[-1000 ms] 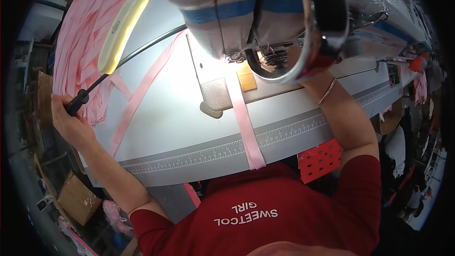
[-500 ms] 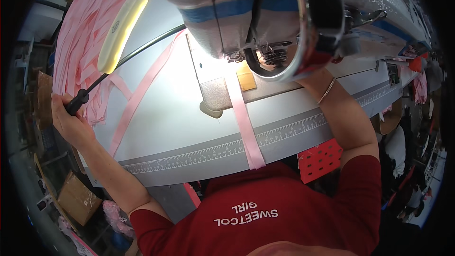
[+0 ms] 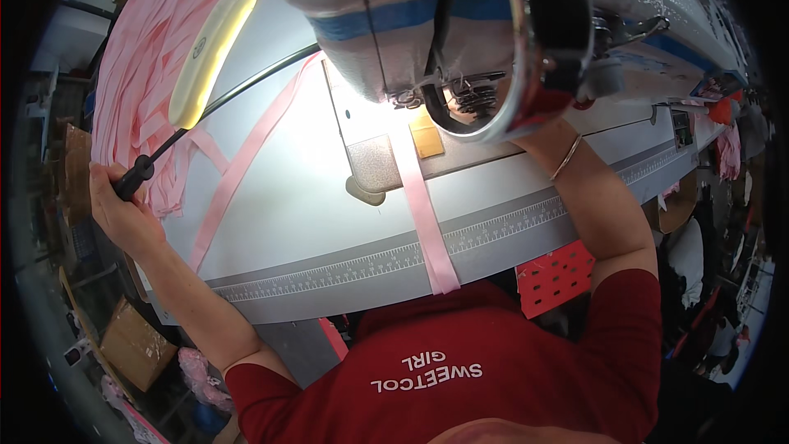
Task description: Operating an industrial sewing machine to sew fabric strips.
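My left hand, at the left edge of the table, has its fingers closed round the black end of a long thin metal rod. The rod slants up toward the sewing machine head. My right forearm, with a bangle at the wrist, reaches behind the machine's right side; that hand's fingers are hidden. A pink fabric strip runs from under the needle area down over the table's front edge. Another pink strip lies on the left, crossing beneath the rod.
A heap of pink strips covers the far left of the table. Above the rod hangs a yellowish, glowing elongated piece. A printed ruler follows the front edge. A perforated red panel shows below, and a cardboard box stands lower left.
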`<act>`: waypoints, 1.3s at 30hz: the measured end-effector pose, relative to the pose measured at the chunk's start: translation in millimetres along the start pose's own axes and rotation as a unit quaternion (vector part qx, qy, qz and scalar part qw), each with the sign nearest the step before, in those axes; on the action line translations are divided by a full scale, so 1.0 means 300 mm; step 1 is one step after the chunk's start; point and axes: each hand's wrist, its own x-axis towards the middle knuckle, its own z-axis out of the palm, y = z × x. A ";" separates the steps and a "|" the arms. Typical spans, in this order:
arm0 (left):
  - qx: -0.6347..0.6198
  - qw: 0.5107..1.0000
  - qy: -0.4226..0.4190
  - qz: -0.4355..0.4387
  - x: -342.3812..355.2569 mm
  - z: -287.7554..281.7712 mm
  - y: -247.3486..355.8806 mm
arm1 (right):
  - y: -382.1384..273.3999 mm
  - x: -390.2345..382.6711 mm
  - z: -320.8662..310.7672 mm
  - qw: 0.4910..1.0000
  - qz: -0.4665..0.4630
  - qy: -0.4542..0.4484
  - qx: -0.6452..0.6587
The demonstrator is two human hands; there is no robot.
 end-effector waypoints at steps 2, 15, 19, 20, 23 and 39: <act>-0.002 1.000 -0.002 -0.001 0.001 0.002 0.000 | 0.004 0.004 0.007 1.000 0.001 0.000 0.000; 0.010 1.000 0.005 -0.004 0.001 0.000 -0.004 | 0.004 0.018 0.021 1.000 0.001 -0.001 -0.004; 0.008 1.000 -0.001 -0.006 0.001 0.008 -0.015 | 0.008 -0.001 0.008 1.000 0.004 -0.003 -0.007; 0.007 1.000 -0.002 -0.007 0.001 0.011 -0.022 | 0.009 -0.005 0.007 1.000 0.005 -0.004 -0.009; 0.015 1.000 -0.008 -0.001 0.004 -0.014 -0.003 | 0.000 0.008 0.006 1.000 0.001 0.000 -0.002; 0.034 0.999 -0.007 0.003 0.003 -0.004 -0.011 | -0.016 -0.003 -0.003 0.999 -0.006 0.002 -0.039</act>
